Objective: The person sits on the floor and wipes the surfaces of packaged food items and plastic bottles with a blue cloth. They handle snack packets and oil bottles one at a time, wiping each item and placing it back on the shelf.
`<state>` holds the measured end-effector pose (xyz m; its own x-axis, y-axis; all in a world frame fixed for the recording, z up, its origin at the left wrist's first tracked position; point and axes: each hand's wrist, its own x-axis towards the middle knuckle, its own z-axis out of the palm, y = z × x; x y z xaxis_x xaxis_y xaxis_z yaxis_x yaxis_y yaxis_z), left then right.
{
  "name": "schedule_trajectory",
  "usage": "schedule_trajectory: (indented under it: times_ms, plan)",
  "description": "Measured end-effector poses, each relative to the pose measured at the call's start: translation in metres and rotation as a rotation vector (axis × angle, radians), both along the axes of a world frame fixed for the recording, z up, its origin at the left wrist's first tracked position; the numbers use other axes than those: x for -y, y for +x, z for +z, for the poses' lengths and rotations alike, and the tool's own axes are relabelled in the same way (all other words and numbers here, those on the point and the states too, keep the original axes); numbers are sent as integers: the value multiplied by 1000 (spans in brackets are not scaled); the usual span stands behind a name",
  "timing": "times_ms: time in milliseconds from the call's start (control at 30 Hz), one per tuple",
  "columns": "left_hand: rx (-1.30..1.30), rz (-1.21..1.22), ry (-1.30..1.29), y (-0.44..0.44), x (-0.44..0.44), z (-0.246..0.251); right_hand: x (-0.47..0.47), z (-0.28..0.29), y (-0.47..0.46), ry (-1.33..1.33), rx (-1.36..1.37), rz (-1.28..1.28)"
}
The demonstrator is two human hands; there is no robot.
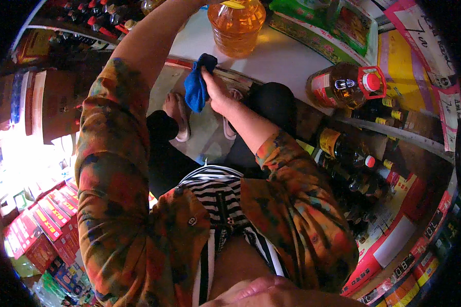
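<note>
My right hand grips a bunched blue cloth, held above the floor between my knees. My left arm reaches up and forward; my left hand is cut off by the top edge, beside the top of a large clear plastic bottle of amber oil. Whether its fingers hold the bottle is hidden. This bottle is on a white shelf surface. Further right on that surface is another oil bottle with a red cap and red handle.
Green packages lie at the back of the shelf. Dark sauce bottles fill the lower shelf at right, and red-capped bottles stand at upper left. Cartons and red boxes are on the left. My feet are on the floor below.
</note>
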<state>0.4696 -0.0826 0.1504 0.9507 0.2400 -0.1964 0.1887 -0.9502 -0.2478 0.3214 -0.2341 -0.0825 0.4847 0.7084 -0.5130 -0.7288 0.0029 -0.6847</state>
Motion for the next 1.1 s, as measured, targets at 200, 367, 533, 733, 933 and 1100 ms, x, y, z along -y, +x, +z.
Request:
schedule_trajectory:
  times_ms: [200,367,533,733,933,1100]
  plan:
    - [71,-118,8,-21,12,3,13,1,10,-72,31,-58]
    - [80,-151,-18,-27,13,12,20,11,18,-148,-104,-115]
    - [253,68,-235,-34,-2,-1,34,25,21,-195,-119,-111]
    - [441,253,-192,-33,-33,-24,29,20,20,-359,-11,-104]
    - [538,229,-413,-66,-61,-27,24,3,17,-360,184,-29]
    - [848,133,-877,-168,-65,-93,32,19,8,-308,401,71]
